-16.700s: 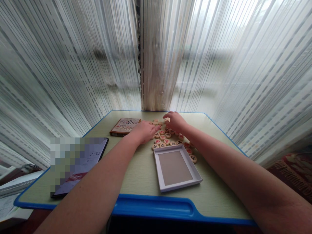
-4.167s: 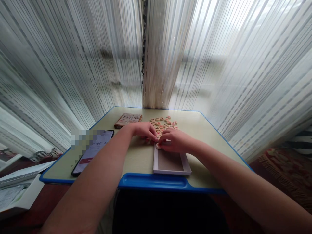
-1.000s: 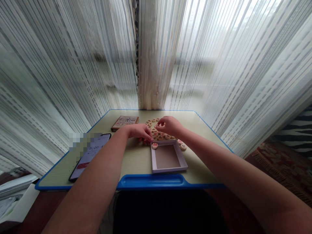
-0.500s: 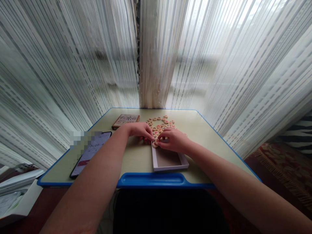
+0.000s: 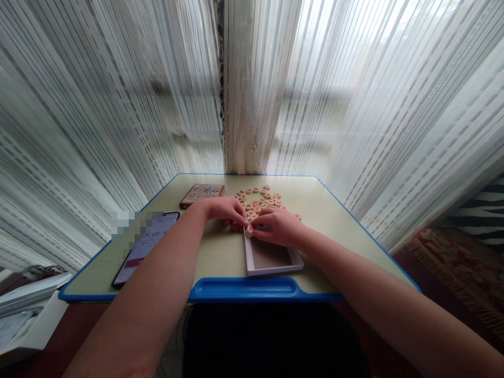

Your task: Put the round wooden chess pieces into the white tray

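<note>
Both hands at near side of pieces: my right hand pinching xiangqi disc at white box tray rim; left hand curled, grip unclear. Most loose discs beyond; tray floor bare.

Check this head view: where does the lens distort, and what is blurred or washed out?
Head view: the sheer white striped curtain glares with window light and bows outward toward the edges; a pixelated patch hides part of the black smartphone.

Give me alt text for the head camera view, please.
The left hand and right hand meet at the far corner of a white cardboard tray, by a xiangqi piece; more pieces lie beyond on the desk.
</note>
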Tool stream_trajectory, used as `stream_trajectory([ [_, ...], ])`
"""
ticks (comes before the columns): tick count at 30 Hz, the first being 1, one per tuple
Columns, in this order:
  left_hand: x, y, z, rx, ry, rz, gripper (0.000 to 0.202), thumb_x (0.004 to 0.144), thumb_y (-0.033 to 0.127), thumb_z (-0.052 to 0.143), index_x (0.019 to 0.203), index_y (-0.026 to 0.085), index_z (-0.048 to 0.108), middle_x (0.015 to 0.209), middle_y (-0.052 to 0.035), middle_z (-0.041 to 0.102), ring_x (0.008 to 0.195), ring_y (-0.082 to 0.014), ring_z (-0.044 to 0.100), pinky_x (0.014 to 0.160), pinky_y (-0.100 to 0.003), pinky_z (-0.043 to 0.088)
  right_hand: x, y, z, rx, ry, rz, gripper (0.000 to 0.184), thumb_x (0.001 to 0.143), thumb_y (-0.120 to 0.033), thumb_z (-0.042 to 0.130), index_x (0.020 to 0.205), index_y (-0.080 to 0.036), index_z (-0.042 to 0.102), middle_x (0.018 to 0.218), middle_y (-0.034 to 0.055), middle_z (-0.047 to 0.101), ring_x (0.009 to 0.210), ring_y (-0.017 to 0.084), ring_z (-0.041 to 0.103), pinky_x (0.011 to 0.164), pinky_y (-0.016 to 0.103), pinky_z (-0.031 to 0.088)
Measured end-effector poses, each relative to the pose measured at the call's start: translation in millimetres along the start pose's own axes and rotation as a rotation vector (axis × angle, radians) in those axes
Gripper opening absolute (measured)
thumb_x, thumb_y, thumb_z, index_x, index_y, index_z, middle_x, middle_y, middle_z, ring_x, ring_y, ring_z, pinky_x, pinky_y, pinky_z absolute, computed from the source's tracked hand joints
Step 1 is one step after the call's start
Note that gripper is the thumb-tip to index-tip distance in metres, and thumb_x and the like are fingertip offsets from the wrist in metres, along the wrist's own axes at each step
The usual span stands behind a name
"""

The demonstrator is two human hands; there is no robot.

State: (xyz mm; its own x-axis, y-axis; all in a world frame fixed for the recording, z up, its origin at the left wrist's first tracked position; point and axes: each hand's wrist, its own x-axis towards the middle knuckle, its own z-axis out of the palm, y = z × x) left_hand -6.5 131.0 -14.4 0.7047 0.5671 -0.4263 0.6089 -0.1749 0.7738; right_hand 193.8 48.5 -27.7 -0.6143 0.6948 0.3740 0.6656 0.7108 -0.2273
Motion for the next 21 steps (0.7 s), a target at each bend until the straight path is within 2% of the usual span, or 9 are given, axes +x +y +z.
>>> stream_trajectory([
  [9,0.3,0.6,-0.8,-0.006,-0.011,-0.002,0.037,0.056,0.048,0.076,0.075,0.016,0.073,0.062,-0.0013,0.064,0.055,-0.0091,0.051,0.049,-0.021,0.034,0.2,3.1,-0.3,0.009,-0.035,-0.03,0.025,0.083,-0.038,0.057,0.095,-0.021,0.072,0.081,0.0056,0.063,0.078,0.015,0.055,0.067,0.025,0.04],
  [21,0.5,-0.4,-0.3,-0.019,0.002,-0.006,0.037,0.055,0.049,0.077,0.074,0.017,0.072,0.061,-0.0004,0.064,0.055,-0.0094,0.051,0.049,-0.022,0.034,0.0,1.0,-0.7,0.023,-0.016,-0.037,0.022,0.079,-0.036,0.062,0.093,-0.021,0.071,0.082,0.005,0.062,0.079,0.016,0.056,0.068,0.025,0.041],
])
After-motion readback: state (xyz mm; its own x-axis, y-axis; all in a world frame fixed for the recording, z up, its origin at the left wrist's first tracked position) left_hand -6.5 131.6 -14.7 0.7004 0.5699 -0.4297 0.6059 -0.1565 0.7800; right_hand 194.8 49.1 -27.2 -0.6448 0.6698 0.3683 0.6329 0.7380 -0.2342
